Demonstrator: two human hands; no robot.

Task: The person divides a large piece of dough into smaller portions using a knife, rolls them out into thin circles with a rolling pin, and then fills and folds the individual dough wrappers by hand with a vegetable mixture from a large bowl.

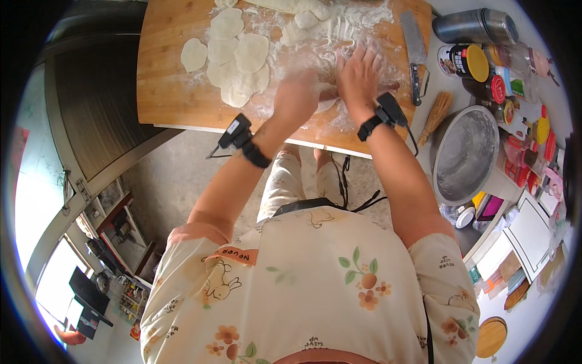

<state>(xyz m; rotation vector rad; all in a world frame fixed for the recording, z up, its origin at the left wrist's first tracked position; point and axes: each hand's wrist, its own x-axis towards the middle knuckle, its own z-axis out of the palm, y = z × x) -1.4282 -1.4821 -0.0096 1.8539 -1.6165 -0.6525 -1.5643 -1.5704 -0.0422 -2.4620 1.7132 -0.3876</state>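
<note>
My right hand [361,73] lies over a dark wooden rolling pin [390,86], whose end sticks out to its right. Motion blurs my left hand [298,91], which is beside the pin's other side; its grip cannot be made out. Beneath the pin, a piece of flattened dough [325,107] partly shows on the floured wooden board [173,98]. Several thin dough rounds [252,52] overlap left of my hands, with one round [194,55] apart from them. Beyond my hands lie a dough roll [291,5] and small dough lumps [306,19].
A cleaver [413,50] with a black handle lies at the board's right edge. Farther right are a straw brush [435,116], a large metal basin [466,154], a steel flask [475,26] and several lidded jars [477,63]. Cables [344,182] hang below the board's near edge.
</note>
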